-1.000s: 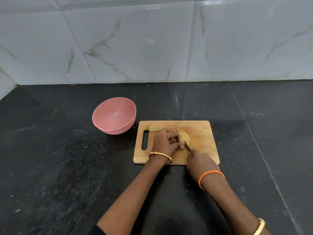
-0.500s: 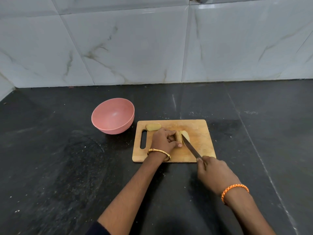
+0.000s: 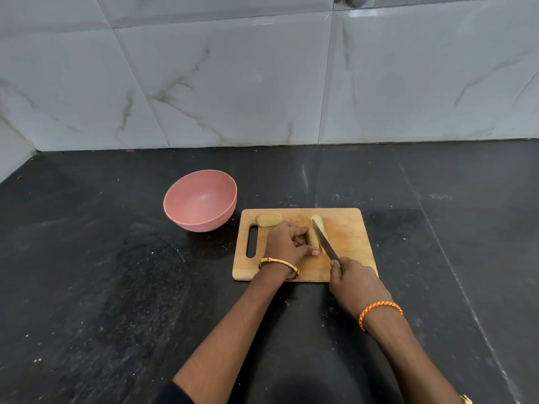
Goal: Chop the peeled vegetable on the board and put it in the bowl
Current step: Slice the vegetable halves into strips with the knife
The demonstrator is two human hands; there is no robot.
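While the chopping is only partly done, these are the particulars:

Progress: the peeled vegetable is lying in pieces on the wooden board [image 3: 344,228], cut lengthwise so far; nothing smaller than long pieces is showing.
Piece under the knife: a pale yellow wedge [image 3: 318,225] is standing just right of the blade, near the middle of the board, with another part [image 3: 311,239] sitting against the left fingers.
Spare piece: a half [image 3: 269,219] is resting apart at the board's far left corner, above the handle slot, apparently untouched by either hand.
Bowl: the pink bowl [image 3: 175,212] is sitting on the black tabletop [image 3: 87,272] just left of the board, and no vegetable is showing inside it.
What is left: by my reading, most of the cutting and the whole transfer to the bowl are yet to be done.
Left hand: the left hand [image 3: 287,243] is curling its fingers down on the piece being cut, thumb tip pointing toward the blade, steadying it on the board.
Right hand: the right hand [image 3: 354,282] is wrapping closed around the handle of the knife [image 3: 324,239], the blade slanting away across the vegetable.
Blade contact: the edge is lying between the two long pieces; how deep it is sitting is not clear.
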